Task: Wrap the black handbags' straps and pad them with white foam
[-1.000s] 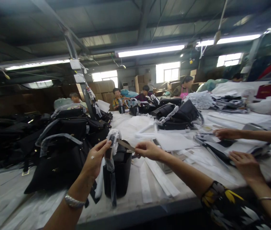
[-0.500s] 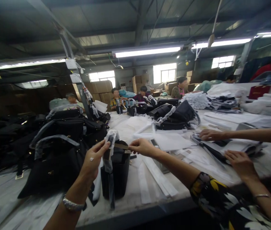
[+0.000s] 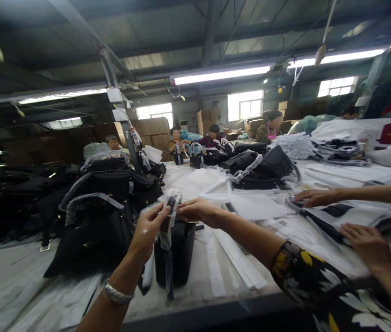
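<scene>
- Bag [image 3: 178,258] stands upright on the table [image 3: 136,309], near the front edge; the table, biggest of all, spreads back and to both sides under loose white material.
- Heap of black bags [image 3: 88,244] fills the left of the table, its nearest bag just beside the person's left forearm, its handles wrapped in clear film.
- Black bags [image 3: 271,168] sit in a cluster farther back, right of the middle, one film-wrapped handle sloping down in front.
- Sleeve [image 3: 323,286], black with yellow and white flowers, covers the person's upper right arm at the lower right.
- White heap [image 3: 292,145] lies behind that cluster, toward the right.
- White strips [image 3: 237,260] lie flat to the right of the bag, under the person's right forearm.
- Co-worker's hands [image 3: 316,197] [image 3: 371,242], coming in from the right, rest spread on a black and white piece [image 3: 347,214].
- Left hand [image 3: 149,226] is closed in a pinch, thumb and fingers gripping the handle above the bag.
- Right hand [image 3: 200,212] has its fingers drawn together, tips at the handle's right side; I cannot tell what, if anything, they grip.
- Handle [image 3: 172,210], film-wrapped, rises above the bag's top.
- Strap [image 3: 168,276], dark, hangs down the bag's front left.
- Silver band [image 3: 117,294] circles the left wrist.
- Buckle [image 3: 45,247], gold, hangs at the heap's near edge.
</scene>
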The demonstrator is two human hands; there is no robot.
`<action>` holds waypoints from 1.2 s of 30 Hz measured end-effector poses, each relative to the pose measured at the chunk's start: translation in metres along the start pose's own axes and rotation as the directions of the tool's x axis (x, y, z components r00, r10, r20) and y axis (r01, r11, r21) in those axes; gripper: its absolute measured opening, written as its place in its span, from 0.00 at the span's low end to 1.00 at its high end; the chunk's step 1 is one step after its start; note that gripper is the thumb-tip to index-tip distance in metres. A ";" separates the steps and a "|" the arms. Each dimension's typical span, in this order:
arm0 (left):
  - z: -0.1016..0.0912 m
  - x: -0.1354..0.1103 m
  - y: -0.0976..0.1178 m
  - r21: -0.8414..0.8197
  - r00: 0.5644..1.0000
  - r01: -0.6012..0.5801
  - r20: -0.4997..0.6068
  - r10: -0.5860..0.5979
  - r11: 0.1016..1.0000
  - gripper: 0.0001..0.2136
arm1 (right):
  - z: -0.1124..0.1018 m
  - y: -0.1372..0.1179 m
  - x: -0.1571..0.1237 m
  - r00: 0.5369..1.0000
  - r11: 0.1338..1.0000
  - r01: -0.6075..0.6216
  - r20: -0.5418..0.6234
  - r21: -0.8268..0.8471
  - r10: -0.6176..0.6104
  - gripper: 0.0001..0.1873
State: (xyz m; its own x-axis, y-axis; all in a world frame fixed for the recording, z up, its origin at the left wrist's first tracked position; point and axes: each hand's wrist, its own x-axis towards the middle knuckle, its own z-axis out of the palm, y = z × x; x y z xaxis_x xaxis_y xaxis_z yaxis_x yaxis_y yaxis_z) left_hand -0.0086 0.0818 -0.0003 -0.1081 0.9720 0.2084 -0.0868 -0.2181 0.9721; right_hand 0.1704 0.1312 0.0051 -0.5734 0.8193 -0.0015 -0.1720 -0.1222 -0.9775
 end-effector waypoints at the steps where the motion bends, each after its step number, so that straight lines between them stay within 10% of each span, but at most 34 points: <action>1: 0.000 0.000 -0.001 -0.008 1.000 0.000 0.005 0.000 1.000 0.28 | 0.002 -0.002 -0.001 1.000 0.999 -0.024 0.003 0.023 0.024 0.18; 8: 0.001 -0.002 -0.008 -0.064 0.999 -0.024 -0.026 0.022 0.998 0.25 | 0.014 0.006 0.002 0.991 0.995 0.095 -0.096 -0.031 -0.097 0.23; 15: 0.001 -0.009 -0.011 -0.210 0.993 0.035 -0.100 -0.057 0.977 0.52 | 0.019 0.009 0.002 0.986 0.987 0.127 -0.093 -0.096 -0.136 0.22; 24: 0.003 -0.012 -0.003 -0.301 0.999 0.009 -0.036 -0.021 0.953 0.40 | 0.007 0.014 -0.013 0.998 0.916 -0.049 -0.019 0.397 0.062 0.13; 36: 0.004 -0.018 -0.009 -0.171 0.993 -0.102 -0.083 0.089 0.980 0.31 | 0.038 0.033 -0.009 0.966 0.962 0.242 -0.122 0.124 -0.227 0.20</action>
State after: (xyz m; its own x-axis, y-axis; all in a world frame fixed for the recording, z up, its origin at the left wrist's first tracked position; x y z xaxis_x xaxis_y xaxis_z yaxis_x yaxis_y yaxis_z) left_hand -0.0023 0.0667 -0.0126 -0.1969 0.9384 0.2840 -0.2437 -0.3274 0.9129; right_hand 0.1397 0.0986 -0.0193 -0.4169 0.8878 0.1951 -0.4039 0.0114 -0.9147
